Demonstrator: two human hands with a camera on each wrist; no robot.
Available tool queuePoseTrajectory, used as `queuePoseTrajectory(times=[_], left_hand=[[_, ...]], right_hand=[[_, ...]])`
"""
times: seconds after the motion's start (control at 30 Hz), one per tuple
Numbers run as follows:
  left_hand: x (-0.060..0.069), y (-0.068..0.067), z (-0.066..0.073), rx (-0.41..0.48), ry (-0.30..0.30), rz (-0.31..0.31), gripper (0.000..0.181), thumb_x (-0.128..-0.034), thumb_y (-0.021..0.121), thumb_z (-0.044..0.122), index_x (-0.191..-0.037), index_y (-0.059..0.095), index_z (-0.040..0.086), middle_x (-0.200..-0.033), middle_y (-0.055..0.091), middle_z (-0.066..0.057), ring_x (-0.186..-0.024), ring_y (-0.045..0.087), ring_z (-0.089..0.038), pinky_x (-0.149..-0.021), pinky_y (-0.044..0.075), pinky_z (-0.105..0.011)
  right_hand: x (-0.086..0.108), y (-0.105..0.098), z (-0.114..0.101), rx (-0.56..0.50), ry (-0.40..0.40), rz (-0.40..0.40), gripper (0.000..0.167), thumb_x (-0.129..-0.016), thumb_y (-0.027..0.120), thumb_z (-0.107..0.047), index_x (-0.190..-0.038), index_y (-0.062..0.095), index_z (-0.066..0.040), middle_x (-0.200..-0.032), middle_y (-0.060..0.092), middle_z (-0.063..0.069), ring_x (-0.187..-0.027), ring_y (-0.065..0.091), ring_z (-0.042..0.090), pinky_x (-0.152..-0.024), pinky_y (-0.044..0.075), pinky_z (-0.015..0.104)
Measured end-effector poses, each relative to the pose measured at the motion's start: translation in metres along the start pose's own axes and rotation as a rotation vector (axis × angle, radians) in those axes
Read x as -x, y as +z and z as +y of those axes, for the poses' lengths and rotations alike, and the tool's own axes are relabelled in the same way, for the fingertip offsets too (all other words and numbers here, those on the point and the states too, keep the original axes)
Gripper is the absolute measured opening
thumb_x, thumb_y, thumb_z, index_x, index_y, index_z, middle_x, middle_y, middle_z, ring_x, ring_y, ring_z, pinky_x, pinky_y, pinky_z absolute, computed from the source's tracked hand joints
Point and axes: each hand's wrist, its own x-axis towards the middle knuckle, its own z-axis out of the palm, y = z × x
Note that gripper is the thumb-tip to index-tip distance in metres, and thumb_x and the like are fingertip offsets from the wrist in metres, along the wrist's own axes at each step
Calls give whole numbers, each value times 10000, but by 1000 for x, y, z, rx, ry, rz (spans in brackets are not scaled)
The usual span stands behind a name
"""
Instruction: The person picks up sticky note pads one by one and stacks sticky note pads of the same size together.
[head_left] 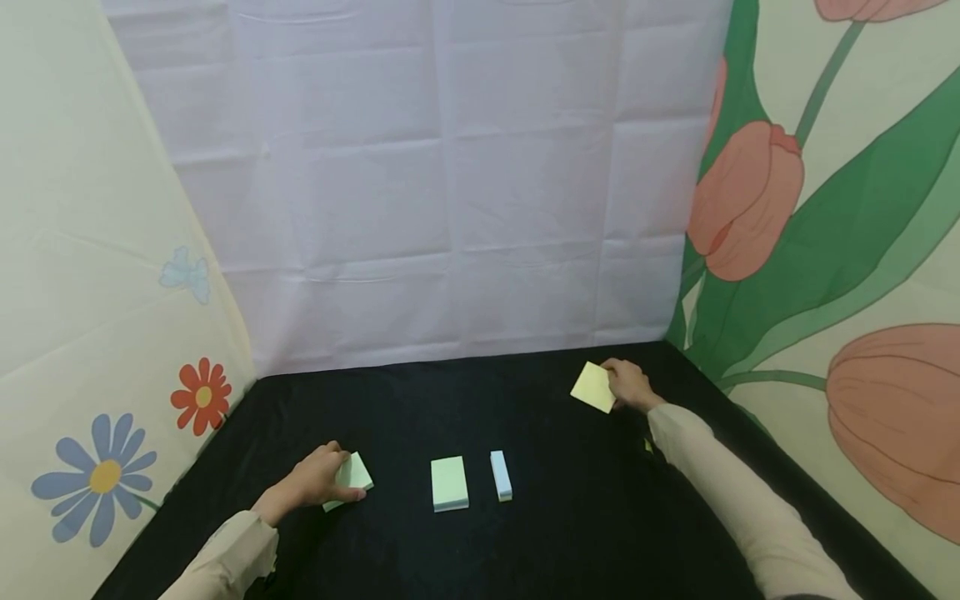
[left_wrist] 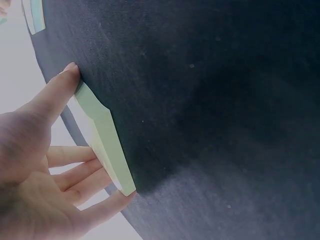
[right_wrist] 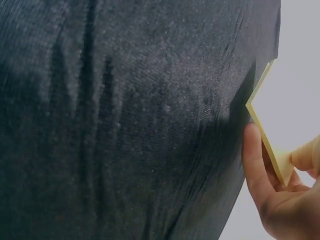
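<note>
At the left of the black-covered table, my left hand (head_left: 318, 475) holds a pale green sticky note pad (head_left: 356, 472) by its edges. The left wrist view shows the thumb at one end of this pad (left_wrist: 114, 150) and fingers along its side and far end. Toward the back right, my right hand (head_left: 632, 386) pinches a square yellow sticky note pad (head_left: 591, 387) at its right edge. In the right wrist view this pad (right_wrist: 270, 140) is tilted, thumb on one face and fingers behind; whether it touches the cloth I cannot tell.
A light green pad (head_left: 449, 478) with a bluish lower edge lies mid-table. Right of it is a narrow light blue pad (head_left: 501, 474) with a yellowish bottom edge. A white cloth (head_left: 450, 183) hangs behind the black table cloth (head_left: 405, 417); flower-printed cloths hang at both sides.
</note>
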Motion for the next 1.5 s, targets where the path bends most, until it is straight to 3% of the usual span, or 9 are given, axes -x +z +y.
queuePoseTrajectory(times=[0.23, 0.57, 0.87, 1.5], left_hand=[[0, 1, 0, -3, 3, 3, 570, -743, 870, 315, -1086, 661, -90, -941, 553, -107, -753, 478, -201, -612, 446, -352], [-1, 2, 0, -10, -4, 9, 576, -741, 871, 316, -1093, 661, -88, -938, 551, -102, -753, 480, -200, -616, 449, -354], [-1, 1, 0, -8, -13, 2, 584, -743, 871, 314, -1104, 657, -92, -949, 554, -108, -767, 487, -206, -632, 460, -366], [-1, 0, -1, 7, 0, 4, 585, -744, 869, 308, -1101, 652, -102, -943, 547, -106, -763, 478, -207, -626, 449, -358]], right_hand=[[6, -2, -4, -5, 7, -53, 319, -1012, 381, -35, -1231, 556, 118, -1040, 546, 305, -689, 586, 282, -504, 546, 356], [11, -5, -6, -64, 7, -136, 288, -1021, 398, -15, -1214, 567, 117, -939, 554, 232, -659, 581, 248, -522, 551, 373], [13, -5, -6, -96, -39, -212, 280, -1007, 411, 0, -1191, 579, 127, -966, 555, 240, -679, 578, 249, -527, 553, 381], [20, 1, -18, -130, -69, -279, 285, -1023, 425, -27, -1198, 603, 110, -904, 586, 183, -657, 580, 230, -534, 549, 389]])
